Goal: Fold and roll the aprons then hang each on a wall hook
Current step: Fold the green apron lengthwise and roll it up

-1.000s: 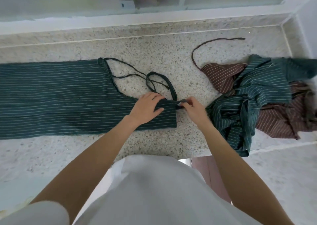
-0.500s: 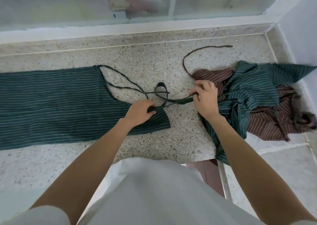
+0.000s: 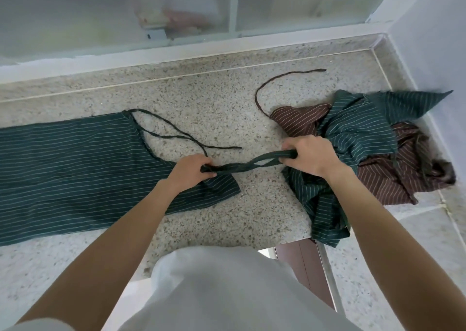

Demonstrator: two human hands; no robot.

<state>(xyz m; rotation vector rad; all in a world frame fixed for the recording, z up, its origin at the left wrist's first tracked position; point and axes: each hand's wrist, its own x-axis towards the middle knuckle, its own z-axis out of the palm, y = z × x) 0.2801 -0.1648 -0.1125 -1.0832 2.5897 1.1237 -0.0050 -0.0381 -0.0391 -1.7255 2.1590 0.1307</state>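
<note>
A dark green striped apron [image 3: 75, 174], folded lengthwise, lies flat on the speckled stone counter [image 3: 201, 98] at the left. Its neck strap [image 3: 247, 166] is stretched taut and twisted between my hands. My left hand [image 3: 189, 171] pinches the strap's base at the apron's bib corner. My right hand [image 3: 310, 158] grips the strap's far end, fingers curled round it. Two thin waist ties [image 3: 176, 135] trail loose on the counter behind my left hand.
A heap of crumpled aprons, green [image 3: 358, 134] and brown [image 3: 393, 182], sits at the right against the wall corner, partly hanging over the counter's front edge. A brown tie [image 3: 267, 83] curls out from it. Frosted window panes [image 3: 151, 10] run along the back.
My right hand has drawn the neck strap out to the right until it is taut. The left hand has stayed at the bib corner. The strap loop, earlier slack, now lies straight.
</note>
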